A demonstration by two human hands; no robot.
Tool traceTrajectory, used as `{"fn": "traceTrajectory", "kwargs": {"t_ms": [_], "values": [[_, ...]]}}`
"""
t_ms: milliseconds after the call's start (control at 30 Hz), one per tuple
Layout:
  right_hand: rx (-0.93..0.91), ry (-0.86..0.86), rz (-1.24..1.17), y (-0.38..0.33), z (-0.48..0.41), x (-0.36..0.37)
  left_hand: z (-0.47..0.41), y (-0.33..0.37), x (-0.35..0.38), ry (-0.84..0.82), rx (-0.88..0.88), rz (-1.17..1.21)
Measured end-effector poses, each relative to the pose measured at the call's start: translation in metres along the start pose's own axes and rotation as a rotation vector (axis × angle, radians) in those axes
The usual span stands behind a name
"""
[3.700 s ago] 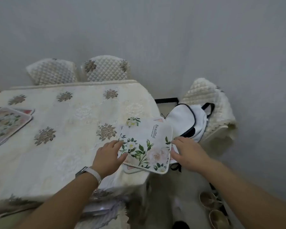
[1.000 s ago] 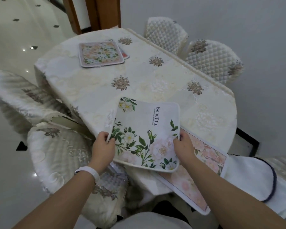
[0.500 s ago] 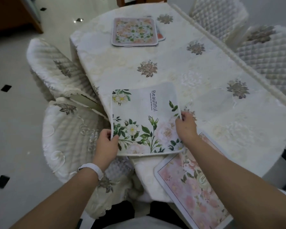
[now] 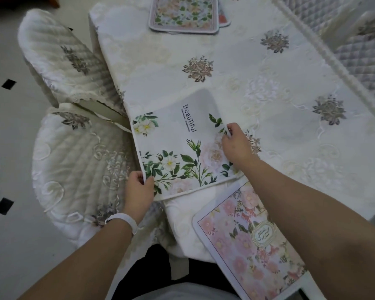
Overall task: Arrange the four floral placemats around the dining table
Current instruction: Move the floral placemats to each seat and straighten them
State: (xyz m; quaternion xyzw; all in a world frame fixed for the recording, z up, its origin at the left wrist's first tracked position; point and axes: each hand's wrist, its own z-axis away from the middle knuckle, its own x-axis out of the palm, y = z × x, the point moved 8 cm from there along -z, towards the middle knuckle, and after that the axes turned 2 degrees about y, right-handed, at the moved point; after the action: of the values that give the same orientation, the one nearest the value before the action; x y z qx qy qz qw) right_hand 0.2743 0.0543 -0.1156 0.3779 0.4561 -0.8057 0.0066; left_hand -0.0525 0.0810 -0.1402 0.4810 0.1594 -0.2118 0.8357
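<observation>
Head view, looking down on a table (image 4: 236, 68) under a cream embroidered cloth. White placemat with green leaves (image 4: 178, 144) lying at the near left corner of the table, its left side and near edge past the table edge, over a quilted chair (image 4: 74, 161). Left hand (image 4: 139, 189), grip clenched on the mat's near left corner; right hand (image 4: 236, 144), grip pinching its right edge. Pink floral placemat (image 4: 253, 241) just beside, at the near edge, also overhanging. Two stacked placemats (image 4: 182, 14) at the far left edge, still unsorted. Likely risks: overhanging mat sliding onto the chair if let go here; tugging bunching the cloth; right forearm nudging the pink mat off.
</observation>
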Motion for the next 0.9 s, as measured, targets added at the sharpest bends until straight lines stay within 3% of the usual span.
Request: {"fn": "traceTrajectory", "kwargs": {"t_ms": [167,400,567,767,900], "values": [[0.007,-0.027,0.03,0.011,-0.013,0.004,0.001,-0.008,0.006,-0.078,0.019,-0.06],[-0.162,-0.086,0.336,0.034,0.013,0.012,0.002,-0.012,0.007,-0.194,0.092,-0.099],[-0.183,-0.175,0.515,0.056,0.032,0.011,0.013,-0.012,0.018,-0.228,0.195,-0.475],[-0.236,-0.281,0.59,0.071,0.043,0.008,0.014,-0.018,0.022,-0.213,0.277,-0.645],[-0.268,-0.265,0.608,0.072,0.041,0.005,0.015,-0.016,0.023,-0.2,0.302,-0.668]]}}
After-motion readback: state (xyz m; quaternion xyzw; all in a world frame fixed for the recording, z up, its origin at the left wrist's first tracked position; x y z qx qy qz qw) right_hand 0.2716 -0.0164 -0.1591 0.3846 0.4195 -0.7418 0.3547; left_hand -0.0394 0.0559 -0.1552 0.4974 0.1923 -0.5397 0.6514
